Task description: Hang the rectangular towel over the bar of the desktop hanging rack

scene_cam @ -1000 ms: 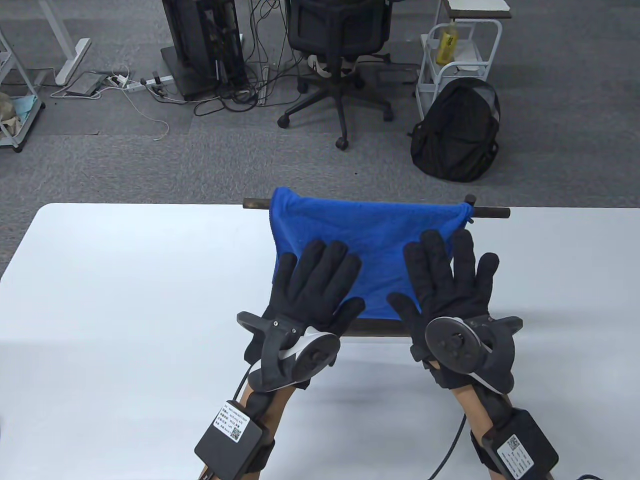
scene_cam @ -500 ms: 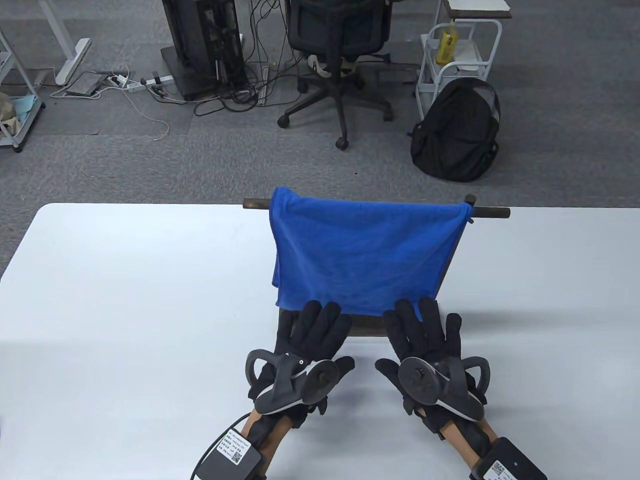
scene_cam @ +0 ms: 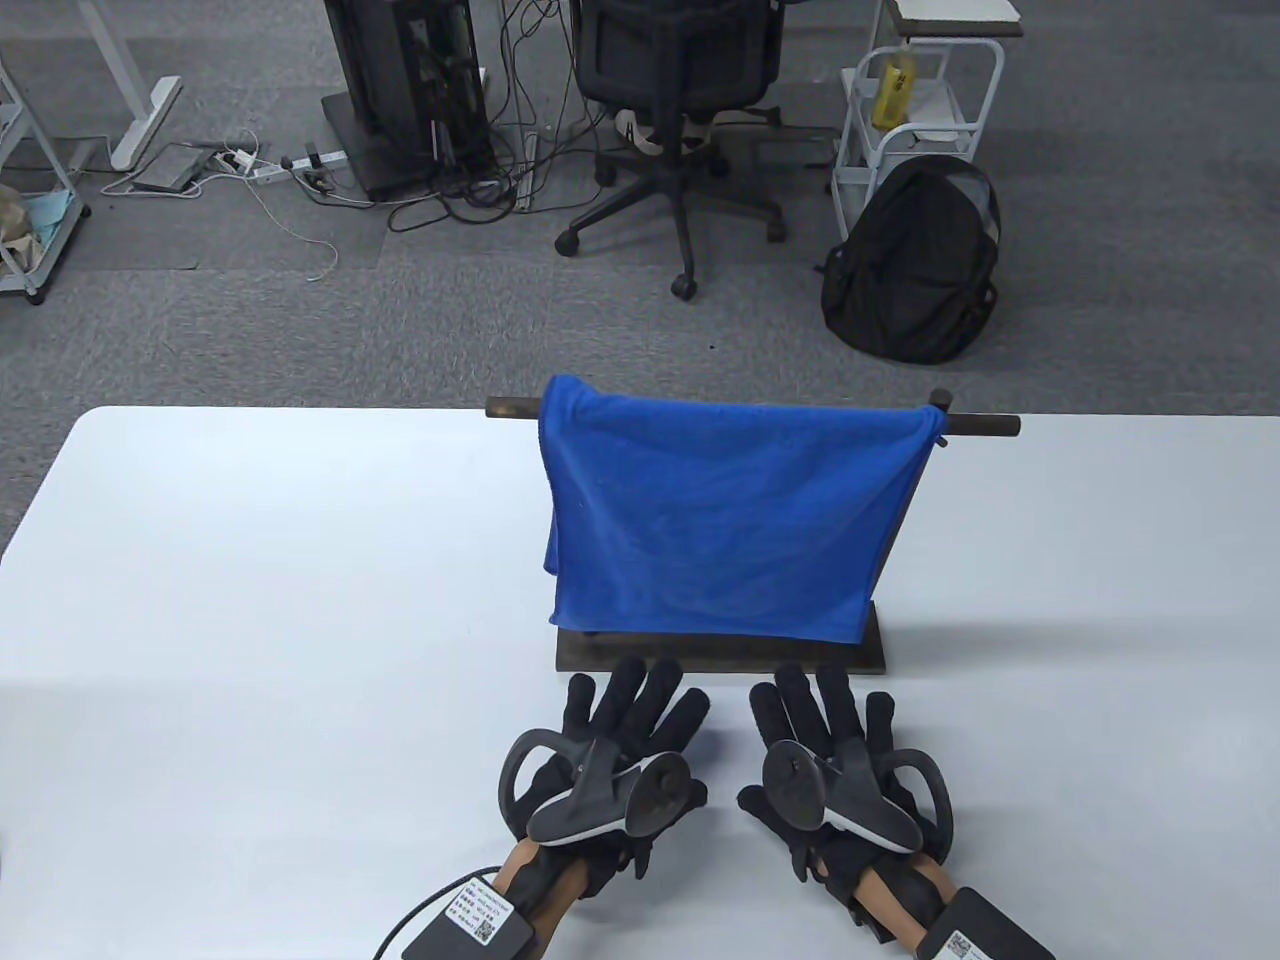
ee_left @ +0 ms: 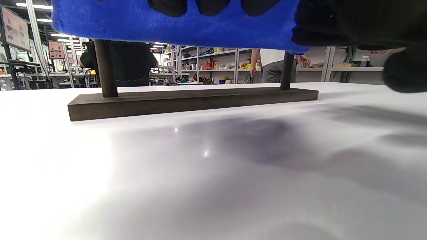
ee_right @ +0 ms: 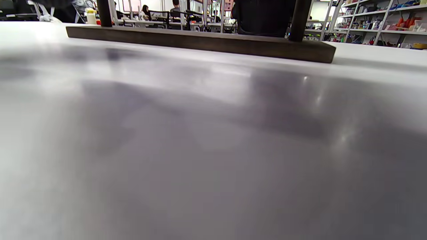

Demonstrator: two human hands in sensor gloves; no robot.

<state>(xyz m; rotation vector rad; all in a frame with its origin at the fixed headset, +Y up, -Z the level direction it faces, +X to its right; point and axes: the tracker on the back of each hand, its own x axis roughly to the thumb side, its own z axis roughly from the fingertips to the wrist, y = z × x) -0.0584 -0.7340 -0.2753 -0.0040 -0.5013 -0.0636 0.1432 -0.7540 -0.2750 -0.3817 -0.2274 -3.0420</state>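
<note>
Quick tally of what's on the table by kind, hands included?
Blue towel: 1, draped over the rack bar
Dark wooden hanging rack: 1
Gloved hands: 2, left hand and right hand, both clear of the towel, fingers spread
Total: 4

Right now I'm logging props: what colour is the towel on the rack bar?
The towel is solid bright blue, unpatterned; the table view shows it best.

Towel (scene_cam: 720, 520): blue terry cloth, nubby. Rack base (ee_left: 186, 101): dark matt wood. Table (scene_cam: 250, 600): smooth white, slight sheen.
</note>
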